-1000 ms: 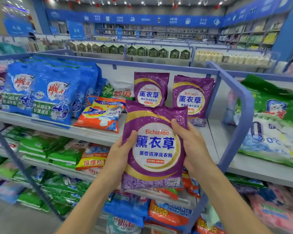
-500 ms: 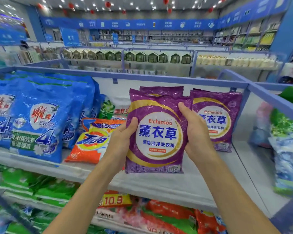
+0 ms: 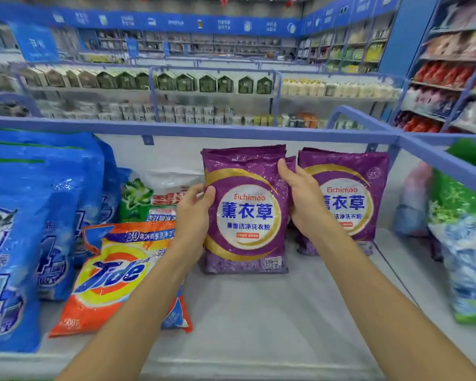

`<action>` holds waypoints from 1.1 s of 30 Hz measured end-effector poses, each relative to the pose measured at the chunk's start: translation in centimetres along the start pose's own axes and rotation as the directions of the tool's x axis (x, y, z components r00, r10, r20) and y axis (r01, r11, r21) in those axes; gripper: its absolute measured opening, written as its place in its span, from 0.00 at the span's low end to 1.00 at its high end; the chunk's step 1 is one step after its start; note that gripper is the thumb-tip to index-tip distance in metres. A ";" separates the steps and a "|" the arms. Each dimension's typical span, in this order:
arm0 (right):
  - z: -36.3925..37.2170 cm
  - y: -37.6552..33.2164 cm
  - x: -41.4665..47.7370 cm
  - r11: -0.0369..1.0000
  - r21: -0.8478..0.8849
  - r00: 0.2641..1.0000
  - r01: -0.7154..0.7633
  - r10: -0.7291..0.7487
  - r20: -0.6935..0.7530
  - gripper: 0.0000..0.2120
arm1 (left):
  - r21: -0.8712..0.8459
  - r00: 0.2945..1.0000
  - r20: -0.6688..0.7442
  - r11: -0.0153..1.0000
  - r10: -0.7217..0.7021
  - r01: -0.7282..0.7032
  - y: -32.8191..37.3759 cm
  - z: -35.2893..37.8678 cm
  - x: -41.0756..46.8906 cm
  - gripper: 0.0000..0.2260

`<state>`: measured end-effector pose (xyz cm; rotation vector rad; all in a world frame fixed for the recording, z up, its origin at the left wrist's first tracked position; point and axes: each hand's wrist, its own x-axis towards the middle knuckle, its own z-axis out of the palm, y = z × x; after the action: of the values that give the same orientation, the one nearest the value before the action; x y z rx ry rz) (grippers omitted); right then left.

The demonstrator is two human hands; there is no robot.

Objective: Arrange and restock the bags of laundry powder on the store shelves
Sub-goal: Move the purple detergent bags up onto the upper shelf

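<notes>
From the head camera, both forearms reached forward over the white shelf [image 3: 259, 320]. The left hand [image 3: 194, 215] gripped the left edge of an upright purple laundry powder bag [image 3: 246, 215], thumb across its front. The right hand [image 3: 304, 196] clasped its upper right edge. The bag stood on the shelf, just in front of another purple bag [image 3: 352, 193] and beside an orange Tide bag [image 3: 113, 273].

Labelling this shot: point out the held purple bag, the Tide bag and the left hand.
held purple bag [image 3: 247, 213]: head view, white label.
Tide bag [image 3: 115, 273]: head view, logo.
left hand [image 3: 194, 217]: head view, its back.
</notes>
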<state>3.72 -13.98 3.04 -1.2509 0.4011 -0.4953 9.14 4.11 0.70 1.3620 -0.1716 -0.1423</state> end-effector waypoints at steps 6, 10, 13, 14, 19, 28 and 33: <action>-1.6 0.0 -3.4 0.975 -0.215 0.997 0.062 -0.052 0.050 0.21 | -0.022 0.997 0.032 0.997 -0.070 0.070 0.8 -1.0 -0.1 0.12; -3.6 3.3 -8.1 0.790 -0.613 0.990 -0.028 0.106 0.091 0.31 | 0.375 0.967 0.160 0.918 -0.200 0.128 0.7 -3.7 -1.9 0.32; -3.5 5.8 -9.3 0.572 -0.820 0.990 0.016 0.107 0.094 0.34 | 0.802 0.931 0.209 0.597 -0.300 0.013 -0.2 -3.9 -3.5 0.35; -3.5 6.2 -9.3 0.527 -0.849 0.995 0.035 0.064 0.081 0.33 | 0.872 0.940 0.201 0.488 -0.275 -0.044 -0.6 -3.6 -4.0 0.30; -3.3 6.6 -8.5 0.496 -0.860 0.993 0.115 -0.064 0.096 0.29 | 0.853 0.982 0.189 0.492 0.025 -0.176 -2.9 -2.8 -4.2 0.21; -3.5 6.8 -7.6 0.461 -0.879 0.992 0.120 -0.095 0.085 0.31 | 0.867 0.983 0.170 0.462 0.075 -0.185 -3.2 -2.4 -3.8 0.20; -4.0 6.2 -8.3 0.449 -0.877 0.985 0.173 -0.070 0.158 0.25 | 0.808 0.982 0.169 0.559 0.086 -0.188 -3.1 -2.5 -5.6 0.20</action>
<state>-4.51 -11.09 -3.87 -2.3669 0.5107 -0.3219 4.15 6.98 -3.07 2.2904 -0.4865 0.0111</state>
